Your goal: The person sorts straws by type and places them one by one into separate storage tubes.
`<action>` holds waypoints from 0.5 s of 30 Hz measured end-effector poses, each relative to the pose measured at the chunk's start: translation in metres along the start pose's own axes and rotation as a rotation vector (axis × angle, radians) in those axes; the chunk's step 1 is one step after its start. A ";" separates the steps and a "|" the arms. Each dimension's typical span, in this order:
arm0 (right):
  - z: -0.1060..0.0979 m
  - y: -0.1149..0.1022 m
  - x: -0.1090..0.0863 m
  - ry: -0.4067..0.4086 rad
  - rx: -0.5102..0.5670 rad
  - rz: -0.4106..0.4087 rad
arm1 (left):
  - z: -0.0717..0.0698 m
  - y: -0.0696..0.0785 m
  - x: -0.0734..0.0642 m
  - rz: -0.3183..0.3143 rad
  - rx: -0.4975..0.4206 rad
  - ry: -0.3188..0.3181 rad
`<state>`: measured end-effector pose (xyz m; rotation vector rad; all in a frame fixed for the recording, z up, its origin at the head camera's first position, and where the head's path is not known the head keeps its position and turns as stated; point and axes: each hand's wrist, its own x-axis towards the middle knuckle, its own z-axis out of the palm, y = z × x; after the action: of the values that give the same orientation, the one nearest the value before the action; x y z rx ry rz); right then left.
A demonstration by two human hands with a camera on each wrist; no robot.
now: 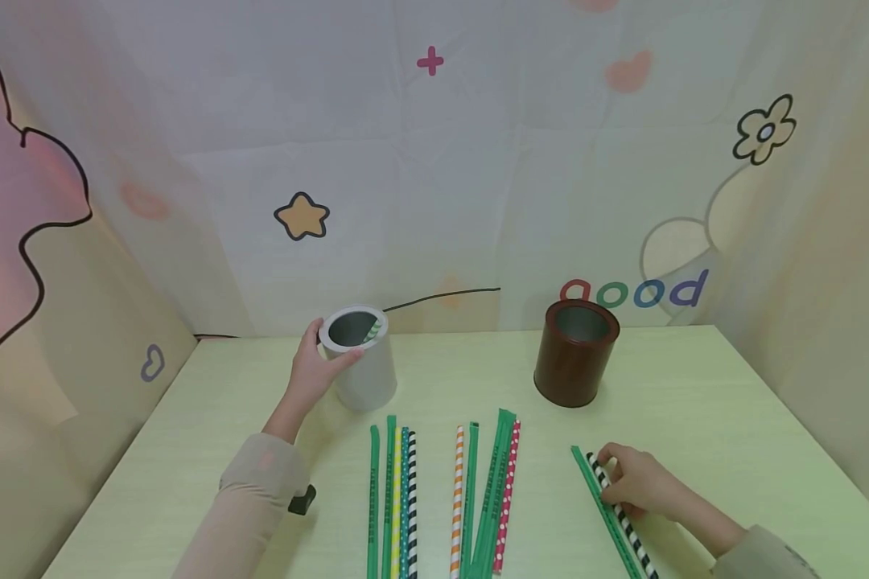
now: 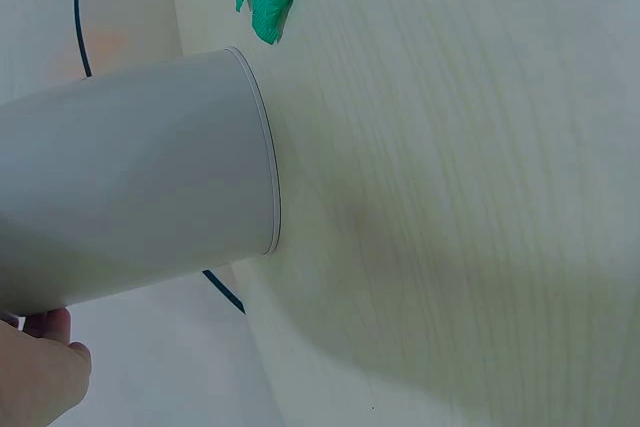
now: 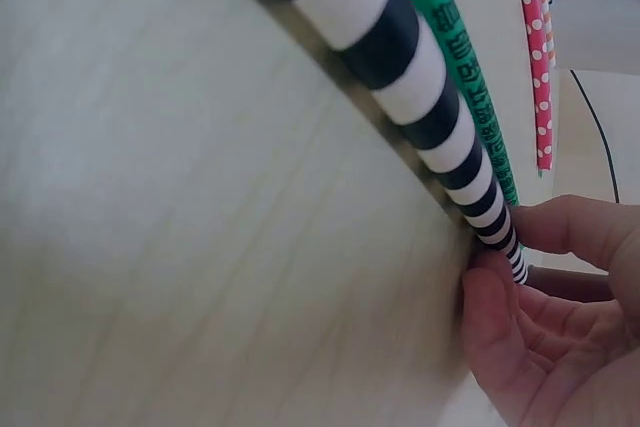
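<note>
My left hand (image 1: 313, 374) grips a light grey cup (image 1: 368, 376) by its upper part, thumb at the front of the rim and fingers round the far left side. Inside the cup leans a green-and-white striped straw (image 1: 372, 330), only its end showing. At the right, my right hand (image 1: 640, 481) pinches a black-and-white striped paper straw (image 3: 437, 122) between thumb and fingers, close over the table. Right alongside it lies a green-wrapped straw (image 1: 599, 498). In the left wrist view the cup's base (image 2: 262, 157) is at the tabletop.
A brown cup (image 1: 575, 362) stands at the back right. Several straws lie in the middle: green-wrapped ones (image 1: 373, 498), a yellow one (image 1: 397, 507), a black-and-white one (image 1: 413, 507), an orange-striped one (image 1: 457, 498) and a pink dotted one (image 1: 508, 498). Behind the table (image 1: 261, 362) hangs a printed cloth (image 1: 434, 201).
</note>
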<state>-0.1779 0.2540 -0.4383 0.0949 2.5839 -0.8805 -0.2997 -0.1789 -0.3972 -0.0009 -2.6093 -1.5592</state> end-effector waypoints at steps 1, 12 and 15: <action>0.000 0.000 0.000 0.004 0.001 -0.002 | 0.000 0.000 0.000 -0.001 0.001 0.000; -0.002 0.003 0.000 0.020 0.092 0.001 | 0.000 0.000 0.000 0.000 0.000 0.004; -0.006 0.002 0.000 -0.004 0.141 -0.032 | 0.000 0.001 0.000 0.001 -0.001 0.004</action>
<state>-0.1792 0.2595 -0.4351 0.0917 2.5234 -1.0735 -0.2993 -0.1787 -0.3965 -0.0001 -2.6052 -1.5586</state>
